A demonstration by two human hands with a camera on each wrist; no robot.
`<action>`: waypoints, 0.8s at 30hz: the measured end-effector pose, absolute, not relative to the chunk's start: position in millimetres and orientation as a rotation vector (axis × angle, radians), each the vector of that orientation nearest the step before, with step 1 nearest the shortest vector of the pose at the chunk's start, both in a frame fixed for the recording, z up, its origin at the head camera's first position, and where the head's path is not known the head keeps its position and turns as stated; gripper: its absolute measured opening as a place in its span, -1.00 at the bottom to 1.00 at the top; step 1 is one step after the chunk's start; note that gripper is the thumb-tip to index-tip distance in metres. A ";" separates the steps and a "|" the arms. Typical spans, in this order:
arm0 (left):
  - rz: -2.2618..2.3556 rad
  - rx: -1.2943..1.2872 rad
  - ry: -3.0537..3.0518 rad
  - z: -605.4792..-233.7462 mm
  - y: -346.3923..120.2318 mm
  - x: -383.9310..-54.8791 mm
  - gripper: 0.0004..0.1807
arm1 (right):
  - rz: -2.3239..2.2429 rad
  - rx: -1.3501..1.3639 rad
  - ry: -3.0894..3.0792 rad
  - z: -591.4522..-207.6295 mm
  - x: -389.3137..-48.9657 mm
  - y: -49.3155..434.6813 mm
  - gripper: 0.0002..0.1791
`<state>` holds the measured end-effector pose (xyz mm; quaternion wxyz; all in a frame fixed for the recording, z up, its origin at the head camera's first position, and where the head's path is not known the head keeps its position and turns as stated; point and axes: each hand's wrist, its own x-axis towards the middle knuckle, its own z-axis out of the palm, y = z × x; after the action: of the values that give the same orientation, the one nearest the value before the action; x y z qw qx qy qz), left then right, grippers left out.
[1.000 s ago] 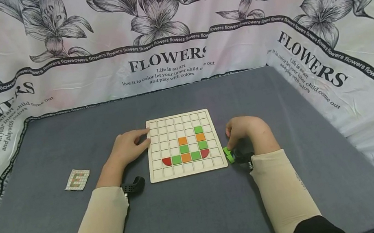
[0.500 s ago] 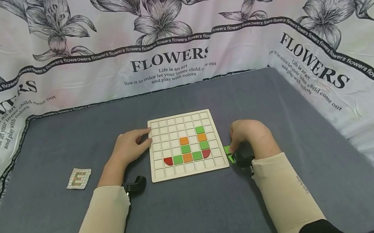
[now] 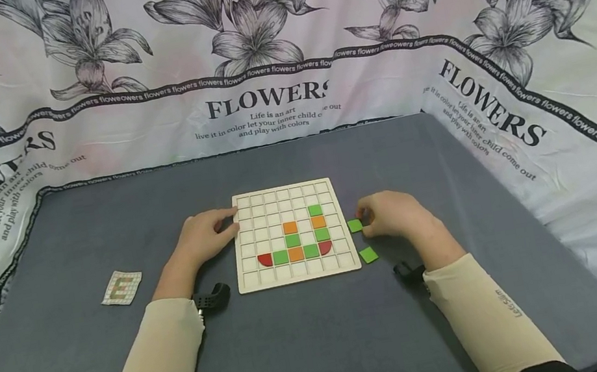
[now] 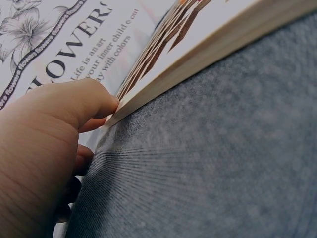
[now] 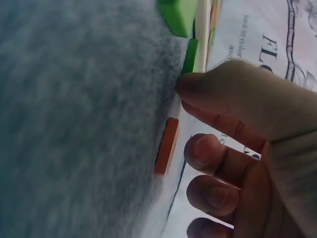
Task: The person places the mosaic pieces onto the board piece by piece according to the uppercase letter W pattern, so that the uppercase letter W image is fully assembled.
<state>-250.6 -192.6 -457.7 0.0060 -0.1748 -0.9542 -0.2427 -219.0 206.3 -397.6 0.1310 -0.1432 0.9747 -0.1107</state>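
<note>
A pale wooden grid board point(image 3: 257, 278) lies on the grey table with green, orange and red tiles in some squares. My left hand point(image 3: 201, 236) rests against its left edge, thumb and index fingertips touching the side; the thumb point(image 4: 96, 101) meets a corner in the left wrist view. Beside the right edge, my right hand point(image 3: 395, 214) pinches a square green tile point(image 3: 355, 226) between thumb and index finger. Another green tile point(image 3: 369, 255) lies nearer the person. In the right wrist view an orange tile point(image 5: 167, 146) lies by the curled fingers; the hand hides it from the head camera.
A small pattern card point(image 3: 121, 288) with a letter-like figure lies left of the left forearm. Behind the table point(image 3: 313, 341) hangs a white floral cloth point(image 3: 146, 126) with printed lettering, which also runs along both sides.
My right hand has turned and drawn one green tile away from the other, forward along the board's right edge. The left hand stays at the left edge.
</note>
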 end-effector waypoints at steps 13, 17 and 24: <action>-0.767 -0.546 -2.982 -457.5 -188.9 -249.6 -0.47 | -0.549 -0.456 2.948 -351.8 -217.4 128.4 -0.66; -0.776 -0.556 -2.970 -456.4 -187.7 -250.8 -0.47 | -0.473 -0.602 2.925 -361.8 -215.0 90.2 -0.67; -0.762 -0.555 -2.968 -456.2 -192.1 -251.8 -0.48 | -0.385 -0.736 2.841 -389.6 -217.3 54.6 -0.69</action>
<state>-251.8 -192.1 -456.2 0.0139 -0.1781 -0.9530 -0.2448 -217.3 54.6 -389.6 0.0907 -0.2478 0.9558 -0.1295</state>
